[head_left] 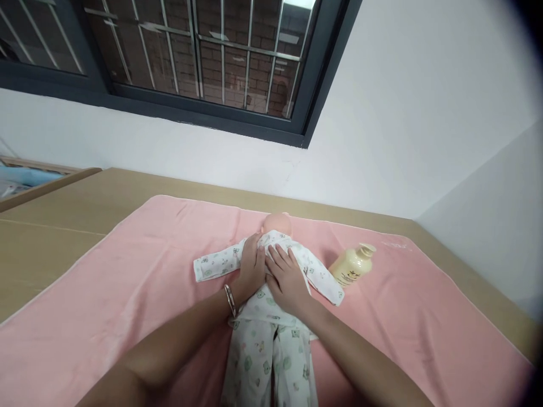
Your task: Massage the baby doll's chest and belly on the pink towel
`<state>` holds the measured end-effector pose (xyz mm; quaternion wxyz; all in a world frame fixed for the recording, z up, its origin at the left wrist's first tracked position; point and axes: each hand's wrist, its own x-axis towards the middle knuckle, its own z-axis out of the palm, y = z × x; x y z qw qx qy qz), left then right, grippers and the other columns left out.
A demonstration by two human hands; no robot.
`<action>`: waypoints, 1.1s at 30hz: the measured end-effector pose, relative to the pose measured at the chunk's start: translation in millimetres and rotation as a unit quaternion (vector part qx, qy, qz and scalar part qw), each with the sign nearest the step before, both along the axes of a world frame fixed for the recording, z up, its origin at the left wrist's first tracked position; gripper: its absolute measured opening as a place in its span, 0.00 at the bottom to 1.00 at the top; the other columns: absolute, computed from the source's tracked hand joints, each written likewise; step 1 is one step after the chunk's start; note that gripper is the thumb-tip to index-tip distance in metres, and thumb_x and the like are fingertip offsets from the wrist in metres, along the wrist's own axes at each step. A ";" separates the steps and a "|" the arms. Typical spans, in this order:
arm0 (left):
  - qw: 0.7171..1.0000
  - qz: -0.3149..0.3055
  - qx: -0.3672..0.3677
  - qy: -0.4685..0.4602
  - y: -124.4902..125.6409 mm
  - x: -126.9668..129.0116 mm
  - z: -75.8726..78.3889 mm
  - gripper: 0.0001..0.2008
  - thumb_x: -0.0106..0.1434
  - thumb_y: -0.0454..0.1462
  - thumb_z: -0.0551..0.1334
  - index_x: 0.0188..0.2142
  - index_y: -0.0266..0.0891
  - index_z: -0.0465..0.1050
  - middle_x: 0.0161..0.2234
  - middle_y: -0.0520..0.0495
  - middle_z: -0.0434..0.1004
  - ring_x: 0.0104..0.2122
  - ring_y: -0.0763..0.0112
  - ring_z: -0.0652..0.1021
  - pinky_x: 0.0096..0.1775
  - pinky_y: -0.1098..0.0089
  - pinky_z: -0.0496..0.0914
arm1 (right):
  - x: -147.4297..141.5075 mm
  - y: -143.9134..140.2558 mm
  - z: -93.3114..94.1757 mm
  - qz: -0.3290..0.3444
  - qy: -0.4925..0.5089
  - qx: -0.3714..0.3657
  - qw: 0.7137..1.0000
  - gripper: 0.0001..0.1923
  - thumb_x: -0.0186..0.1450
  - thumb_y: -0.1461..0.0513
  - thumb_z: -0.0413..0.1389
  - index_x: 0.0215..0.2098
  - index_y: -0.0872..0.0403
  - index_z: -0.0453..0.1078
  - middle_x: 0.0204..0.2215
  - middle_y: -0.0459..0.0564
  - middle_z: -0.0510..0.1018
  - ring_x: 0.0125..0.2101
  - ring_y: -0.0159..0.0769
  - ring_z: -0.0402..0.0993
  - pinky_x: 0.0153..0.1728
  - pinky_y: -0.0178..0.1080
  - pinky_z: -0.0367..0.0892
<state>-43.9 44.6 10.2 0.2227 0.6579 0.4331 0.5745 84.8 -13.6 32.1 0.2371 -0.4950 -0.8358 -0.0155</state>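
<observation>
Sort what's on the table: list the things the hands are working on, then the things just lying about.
In hand:
left hand and right hand, both flat on the doll
doll's printed clothes

Lying about:
cream pump bottle
pink towel underneath

A light wooden desk [63, 220] stood against the white wall, under the window. A pink cloth [139, 282] was spread over most of its top, leaving bare wood at the left and along the back edge. On the cloth lay a baby doll [271, 316] in printed white pyjamas, head toward the wall. Just to its right a cream pump bottle [351, 265] lay tilted.
</observation>
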 end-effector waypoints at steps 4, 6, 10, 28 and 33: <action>1.000 0.000 0.010 0.010 -0.8 0.7 1.0 0.19 0.71 0.43 0.44 0.56 0.39 0.62 0.54 0.39 0.68 0.55 0.62 0.68 0.58 0.54 0.61 | 24.6 9.6 -6.5 -0.017 0.082 -0.012 0.996 0.23 0.71 0.60 0.42 0.62 0.56 0.62 0.64 0.53 0.60 0.66 0.40 0.48 0.65 0.54 0.44; 1.000 0.002 0.015 0.019 -0.7 1.1 0.8 0.20 0.71 0.43 0.44 0.56 0.39 0.62 0.55 0.38 0.67 0.55 0.61 0.68 0.58 0.54 0.61 | 31.3 24.6 -4.1 -0.071 0.095 -0.037 0.992 0.24 0.72 0.59 0.42 0.63 0.57 0.60 0.64 0.56 0.59 0.65 0.41 0.49 0.64 0.53 0.45; 0.999 0.012 0.020 0.045 0.5 1.1 -0.2 0.18 0.70 0.41 0.46 0.55 0.38 0.62 0.55 0.38 0.68 0.55 0.61 0.68 0.58 0.53 0.61 | 20.1 46.5 8.2 -0.157 0.043 -0.084 0.983 0.26 0.70 0.59 0.44 0.63 0.63 0.58 0.64 0.64 0.57 0.65 0.49 0.50 0.63 0.55 0.46; 0.997 0.011 0.019 0.069 8.2 -1.9 -10.5 0.15 0.66 0.37 0.51 0.49 0.40 0.68 0.51 0.41 0.72 0.53 0.60 0.70 0.58 0.51 0.62 | 29.7 30.7 2.5 -0.131 0.023 -0.059 0.989 0.25 0.71 0.57 0.42 0.64 0.58 0.57 0.64 0.58 0.59 0.65 0.46 0.51 0.63 0.56 0.46; 0.999 0.001 -0.006 0.046 9.8 -4.8 -7.8 0.14 0.63 0.34 0.53 0.46 0.40 0.71 0.49 0.43 0.75 0.51 0.62 0.72 0.58 0.53 0.64 | 6.5 37.8 14.1 -0.148 -0.045 -0.041 0.987 0.27 0.69 0.59 0.44 0.63 0.64 0.57 0.62 0.66 0.60 0.63 0.52 0.53 0.62 0.57 0.46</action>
